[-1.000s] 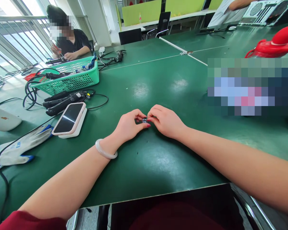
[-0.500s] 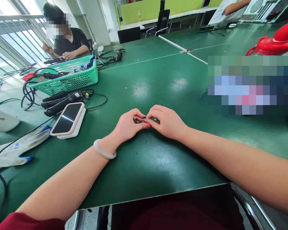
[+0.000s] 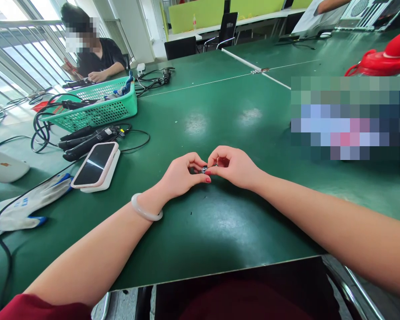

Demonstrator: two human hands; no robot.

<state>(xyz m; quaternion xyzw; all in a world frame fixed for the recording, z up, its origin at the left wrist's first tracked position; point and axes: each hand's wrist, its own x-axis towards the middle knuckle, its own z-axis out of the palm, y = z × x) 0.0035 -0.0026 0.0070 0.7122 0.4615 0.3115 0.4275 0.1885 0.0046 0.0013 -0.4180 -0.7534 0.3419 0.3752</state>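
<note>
Between the fingertips of both hands is a small dark and silvery object (image 3: 204, 170), too small and too covered to name. My left hand (image 3: 184, 174) pinches it from the left, with thumb and fingers closed round it. From the right, the thumb and fingertips of my right hand (image 3: 235, 166) press together on it. Both hands meet just above the green tabletop (image 3: 220, 222). A white bangle (image 3: 146, 209) circles my left wrist.
To the left lie a phone (image 3: 96, 164) on a white box, black corded devices (image 3: 90, 141), a white-and-blue glove (image 3: 30, 200) and a green basket (image 3: 96, 109). A red-lidded container (image 3: 376, 62) stands right. A person (image 3: 100, 58) sits at the far left.
My right hand's fingers have become more arched, with a wider gap inside the curl. The small object shows slightly more. The view has shifted a little.
</note>
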